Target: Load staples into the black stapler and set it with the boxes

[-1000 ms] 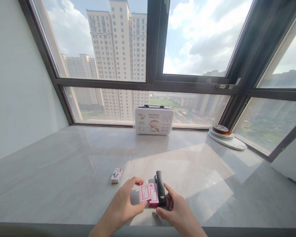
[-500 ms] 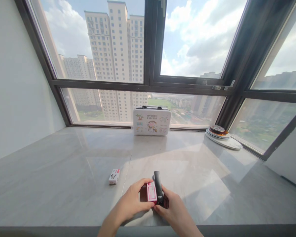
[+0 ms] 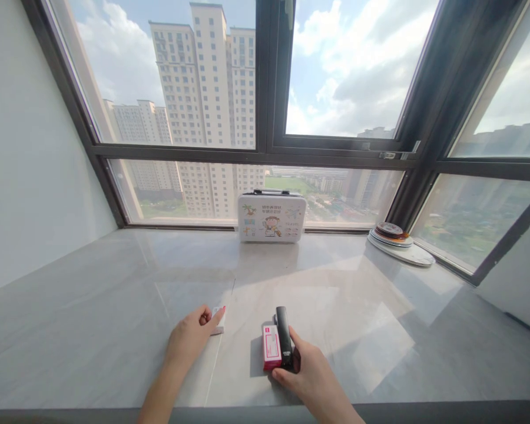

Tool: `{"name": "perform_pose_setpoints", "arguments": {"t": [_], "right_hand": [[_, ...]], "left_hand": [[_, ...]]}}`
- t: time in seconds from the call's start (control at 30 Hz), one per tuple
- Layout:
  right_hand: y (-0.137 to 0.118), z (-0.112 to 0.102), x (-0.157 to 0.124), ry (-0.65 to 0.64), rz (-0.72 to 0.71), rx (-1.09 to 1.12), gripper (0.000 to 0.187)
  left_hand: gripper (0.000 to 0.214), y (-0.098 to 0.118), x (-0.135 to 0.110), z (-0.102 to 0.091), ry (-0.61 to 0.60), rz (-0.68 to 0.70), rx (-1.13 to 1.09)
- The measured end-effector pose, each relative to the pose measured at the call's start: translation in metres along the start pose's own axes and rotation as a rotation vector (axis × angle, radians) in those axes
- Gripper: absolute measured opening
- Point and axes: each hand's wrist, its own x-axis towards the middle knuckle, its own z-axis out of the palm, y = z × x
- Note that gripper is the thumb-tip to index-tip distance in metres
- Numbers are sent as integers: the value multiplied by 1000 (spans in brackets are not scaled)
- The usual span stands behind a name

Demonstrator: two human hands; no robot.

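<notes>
My left hand (image 3: 193, 330) is closed on a small white box (image 3: 219, 324), whose left part is hidden behind the fingers. The box seems to rest on the marble surface, though I cannot tell whether it is slightly raised. A black stapler (image 3: 283, 334) stands in the middle, pointing away from me. Against its left side sits a pink-and-white box (image 3: 272, 347). My right hand (image 3: 304, 365) wraps the stapler's right side, with the thumb at the near end by the pink-and-white box.
At the window stands a white case (image 3: 272, 219) with a cartoon print and black handle. A stack of plates (image 3: 400, 244) lies in the right corner. The pale marble ledge (image 3: 115, 330) ends at a front edge near me.
My left hand has let go of the pink-and-white box, moved left and taken hold of the small white box, which has shifted slightly right. My right hand stays at the stapler.
</notes>
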Motion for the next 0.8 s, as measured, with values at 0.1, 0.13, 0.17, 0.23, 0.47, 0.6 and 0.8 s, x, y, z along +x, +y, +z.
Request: {"name": "perform_pose_setpoints", "arguments": {"t": [0.1, 0.13, 0.17, 0.23, 0.47, 0.6, 0.8], "right_hand": [[-5, -3, 0, -10, -22, 11, 54], [-6, -3, 0, -16, -31, 15, 48], [-8, -4, 0, -21, -41, 19, 44], [-9, -4, 1, -23, -56, 26, 40], [-6, -1, 4, -22, -64, 26, 41], [-9, -2, 3, -36, -65, 4, 41], [-16, -3, 3, -46, -110, 2, 41]], "left_hand": [[51, 25, -8, 24, -69, 60, 1], [52, 35, -10, 32, -99, 79, -3], [53, 44, -11, 39, -129, 95, -10], [52, 59, -13, 50, -182, 117, -25], [49, 72, -10, 55, -254, 136, -47], [51, 72, -10, 53, -256, 137, -31], [67, 79, -14, 49, -365, 204, -28]]}}
